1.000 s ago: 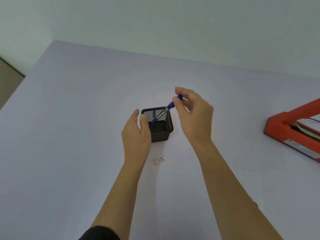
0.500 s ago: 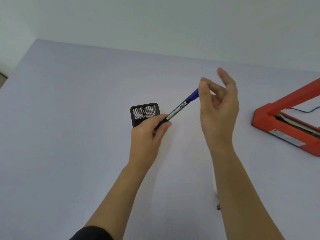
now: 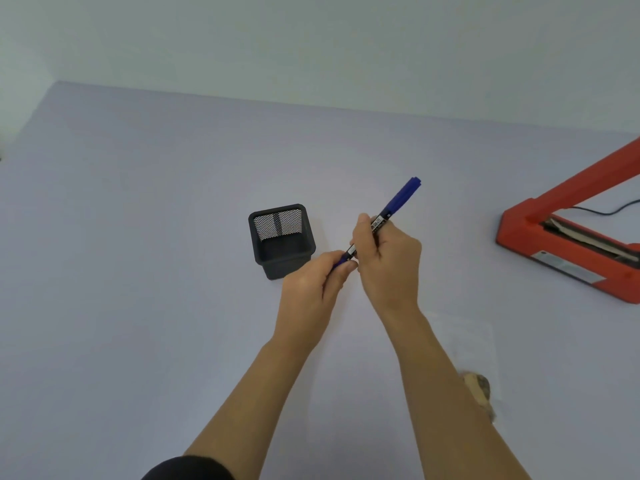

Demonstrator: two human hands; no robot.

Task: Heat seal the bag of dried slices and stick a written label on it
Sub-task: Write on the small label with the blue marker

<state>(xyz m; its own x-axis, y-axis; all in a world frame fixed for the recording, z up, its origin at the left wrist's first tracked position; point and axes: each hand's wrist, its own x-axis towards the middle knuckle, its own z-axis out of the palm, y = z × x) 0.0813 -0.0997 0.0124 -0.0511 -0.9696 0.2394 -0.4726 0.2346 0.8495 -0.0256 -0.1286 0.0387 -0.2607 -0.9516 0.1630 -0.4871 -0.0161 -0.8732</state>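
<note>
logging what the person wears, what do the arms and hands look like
Both forearms are bare from elbow to fingertips. The left hand and right hand show no gloves, rings, watch or bands. The only clothing in view is a dark, black-looking sleeve at the bottom edge, on the left upper arm. No sleeve shows on the right arm.

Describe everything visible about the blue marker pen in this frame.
The blue marker pen is slim, seemingly plastic, with a blue far end and a white-and-black printed label mid-barrel. It is held above the lilac table, tilted, far end pointing up and away to the right. The right hand wraps the barrel; the left hand pinches the near blue end. Whether it is capped is unclear.
</note>
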